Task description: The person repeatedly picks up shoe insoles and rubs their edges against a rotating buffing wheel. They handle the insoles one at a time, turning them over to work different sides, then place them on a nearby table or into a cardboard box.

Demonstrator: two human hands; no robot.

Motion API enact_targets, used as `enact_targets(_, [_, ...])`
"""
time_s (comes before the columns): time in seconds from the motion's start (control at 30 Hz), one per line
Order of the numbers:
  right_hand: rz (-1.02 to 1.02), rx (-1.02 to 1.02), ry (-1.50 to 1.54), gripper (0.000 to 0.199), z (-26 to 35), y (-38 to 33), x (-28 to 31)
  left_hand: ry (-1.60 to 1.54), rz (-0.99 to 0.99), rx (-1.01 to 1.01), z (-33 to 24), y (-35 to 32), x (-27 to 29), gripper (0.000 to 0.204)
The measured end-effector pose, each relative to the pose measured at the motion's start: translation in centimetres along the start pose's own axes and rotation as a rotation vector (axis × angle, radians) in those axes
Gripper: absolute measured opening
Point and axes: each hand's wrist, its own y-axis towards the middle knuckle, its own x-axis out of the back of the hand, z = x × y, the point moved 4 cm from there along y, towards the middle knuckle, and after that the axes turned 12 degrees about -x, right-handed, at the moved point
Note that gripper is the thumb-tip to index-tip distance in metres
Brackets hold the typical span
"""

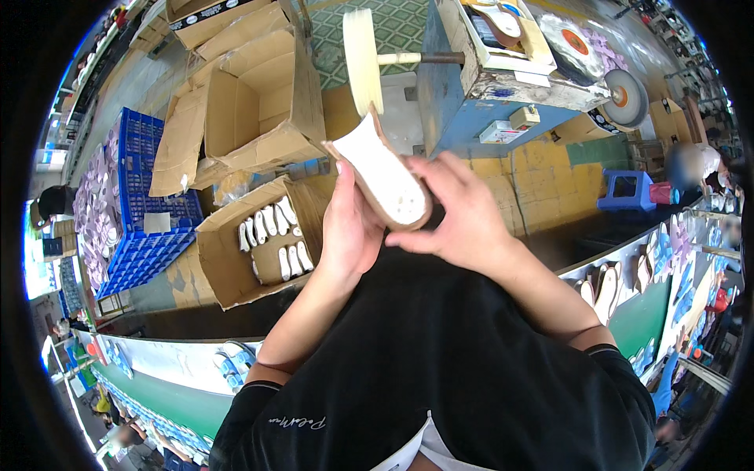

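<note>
A shoe sole (385, 179) with a white top face and a brown rim is held in front of my chest, tilted, its narrower end pointing up and away. My left hand (350, 224) grips it along the left side, with the thumb up against the edge. Around the rounded near end curl the fingers and thumb of my right hand (459, 210). The sole's far tip meets or overlaps the lower rim of a pale yellow buffing wheel (361, 59); I cannot tell whether they touch.
The wheel's shaft runs from a blue machine cabinet (448, 102). Left stand an open cardboard box (259, 102), a lower box (224, 275) holding several white pieces, and a blue crate (157, 200). A blue stool (624, 191) stands right. Green conveyor belts (640, 314) with footwear flank me.
</note>
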Motion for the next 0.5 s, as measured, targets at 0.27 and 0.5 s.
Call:
enact_targets(0.27, [-0.041, 0.103, 0.191, 0.080, 1.1, -1.1, 0.1, -0.593, 0.170, 0.188, 0.4, 0.9, 2.5, 0.054])
enact_targets(0.5, [-0.119, 0.151, 0.289, 0.033, 1.6, -1.7, 0.6, -0.629, 0.224, 0.189, 1.4, 0.7, 2.7, 0.048])
